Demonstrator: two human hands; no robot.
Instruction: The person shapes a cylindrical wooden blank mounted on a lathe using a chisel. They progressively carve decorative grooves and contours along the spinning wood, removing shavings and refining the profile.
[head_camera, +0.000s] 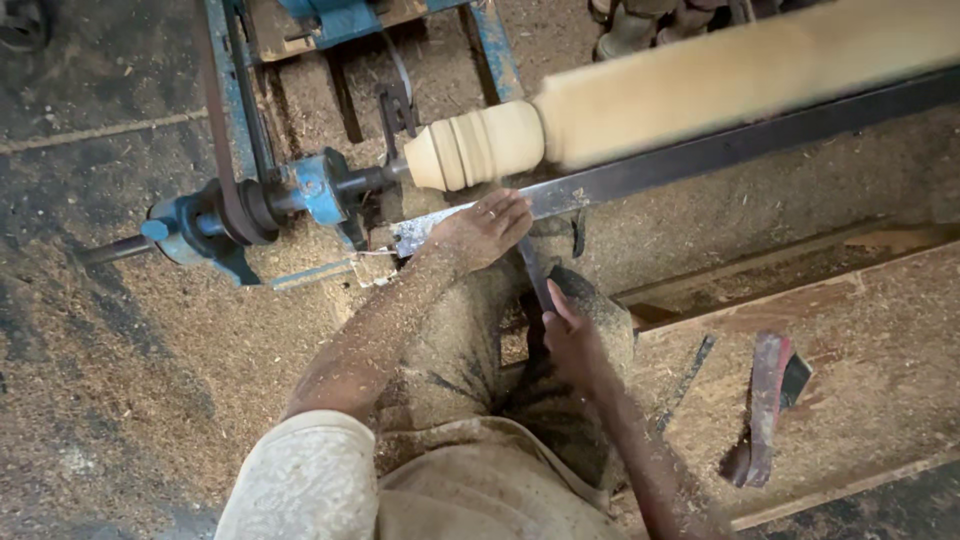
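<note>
Wooden workpiece (700, 75): blurred along its long section; cut off by the right and top edges. Chisel (533, 280): tip hidden under the left hand (485, 228); handle end covered by the right hand (572, 345). Dark metal rest bar (740, 150): cut off at the right edge. Blue lathe frame (300, 190): upper part cut off by the top edge. Red-handled tool (765, 405): part buried in sawdust, kind not determinable. Boots (640, 25) at the top edge: cut off above the ankle. Right forearm: cut off by the bottom edge.
</note>
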